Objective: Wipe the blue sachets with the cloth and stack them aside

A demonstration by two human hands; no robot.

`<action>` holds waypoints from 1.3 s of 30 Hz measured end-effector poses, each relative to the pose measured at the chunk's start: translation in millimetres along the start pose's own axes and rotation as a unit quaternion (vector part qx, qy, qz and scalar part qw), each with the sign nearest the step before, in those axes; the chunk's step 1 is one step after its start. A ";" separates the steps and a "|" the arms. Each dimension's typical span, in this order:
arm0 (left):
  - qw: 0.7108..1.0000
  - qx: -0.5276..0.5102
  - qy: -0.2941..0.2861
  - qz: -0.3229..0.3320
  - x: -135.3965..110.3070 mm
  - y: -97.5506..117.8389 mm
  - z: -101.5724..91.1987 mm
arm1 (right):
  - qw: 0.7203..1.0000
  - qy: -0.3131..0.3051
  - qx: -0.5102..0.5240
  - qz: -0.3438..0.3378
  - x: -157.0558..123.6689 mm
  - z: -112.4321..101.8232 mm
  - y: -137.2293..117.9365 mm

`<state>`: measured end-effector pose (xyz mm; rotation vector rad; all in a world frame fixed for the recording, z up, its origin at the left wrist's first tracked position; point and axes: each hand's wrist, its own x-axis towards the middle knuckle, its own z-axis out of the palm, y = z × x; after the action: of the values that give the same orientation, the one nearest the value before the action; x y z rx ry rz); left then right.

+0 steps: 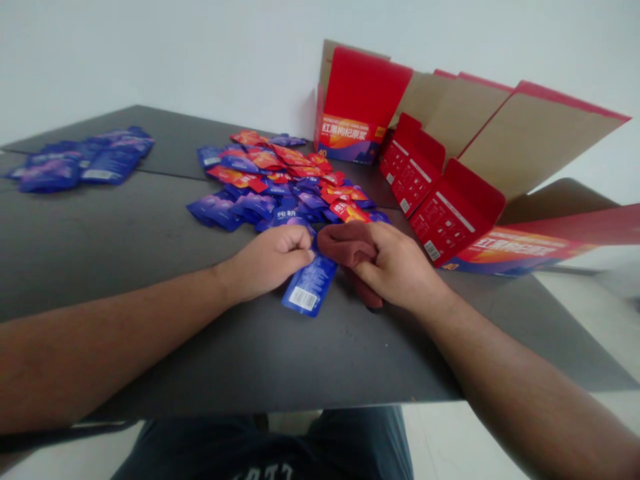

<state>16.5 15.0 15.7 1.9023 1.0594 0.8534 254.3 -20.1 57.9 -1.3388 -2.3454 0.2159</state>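
A blue sachet point(311, 283) hangs from my left hand point(273, 262), whose thumb and fingers pinch it near its top end. Its white barcode label faces me. My right hand point(403, 267) is closed on a brown cloth point(350, 245), which is bunched against the upper right edge of the sachet. The cloth hides that part of the sachet. Just beyond both hands lies a loose pile of blue and red sachets point(273, 170), several of them overlapping.
A second group of blue sachets point(83, 160) lies at the far left of the dark grey table point(150, 267). At the right stand open red cartons point(430, 193) with raised flaps, one carton point(347, 137) at the back. A white wall point(200, 60) rises behind the table.
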 end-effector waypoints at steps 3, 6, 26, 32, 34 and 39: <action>1.000 -0.013 -0.005 -0.001 -0.2 0.7 0.5 | 0.999 -0.027 0.016 -0.021 -1.1 1.0 -0.5; 0.999 -0.033 -0.004 -0.008 -0.1 0.4 1.0 | 0.999 -0.031 0.019 -0.032 -1.4 2.9 0.0; 0.996 -0.087 0.010 -0.028 0.5 -1.9 3.1 | 0.997 -0.036 0.047 -0.042 -0.4 3.7 4.5; 0.996 -0.083 0.007 -0.025 -0.4 0.2 1.8 | 0.999 -0.029 0.037 -0.028 -0.8 2.9 4.8; 0.995 -0.091 0.006 -0.028 -0.6 0.8 1.9 | 0.998 -0.042 0.034 -0.029 -1.0 3.1 4.5; 0.995 -0.093 0.013 -0.037 -0.8 0.7 2.2 | 1.000 -0.016 0.025 0.001 -0.2 3.0 6.1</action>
<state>18.2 13.4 15.1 1.6914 1.0219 0.9036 257.9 -16.8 53.2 -1.3244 -2.3486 0.2953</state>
